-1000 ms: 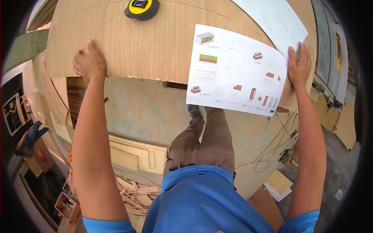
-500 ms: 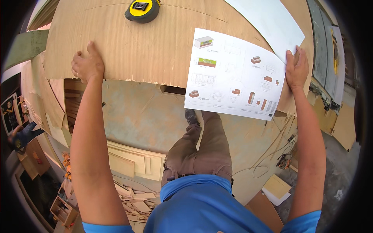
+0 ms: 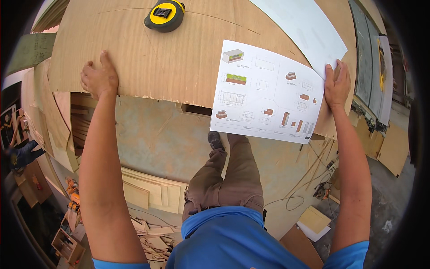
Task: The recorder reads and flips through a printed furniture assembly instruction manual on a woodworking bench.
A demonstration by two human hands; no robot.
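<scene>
A plywood sheet [image 3: 170, 67] lies in front of me as a worktop. My left hand [image 3: 99, 77] rests on its near edge at the left, holding nothing, with the thumb stretched out and the fingers loosely bent. At the right, my right hand [image 3: 337, 86] lies open on the wood, against the edge of a printed drawing sheet [image 3: 268, 103]. That paper shows furniture sketches and hangs a little over the near edge. A white panel or sheet [image 3: 309, 29] lies beyond it, its corner near my right fingertips. Toward the far side sits a yellow and black tape measure [image 3: 164, 17].
A grey machine table [image 3: 374, 67] stands to the right. On the floor are scrap wood pieces [image 3: 154, 235], leaning boards [image 3: 154, 190], an orange power tool [image 3: 74, 199], a wooden box [image 3: 68, 246] and a cable [image 3: 295, 201]. Another person [image 3: 24, 154] is at far left.
The view has shifted slightly, so the worktop, paper and tape measure appear a little lower. Both hands stay in practically the same places on the worktop.
</scene>
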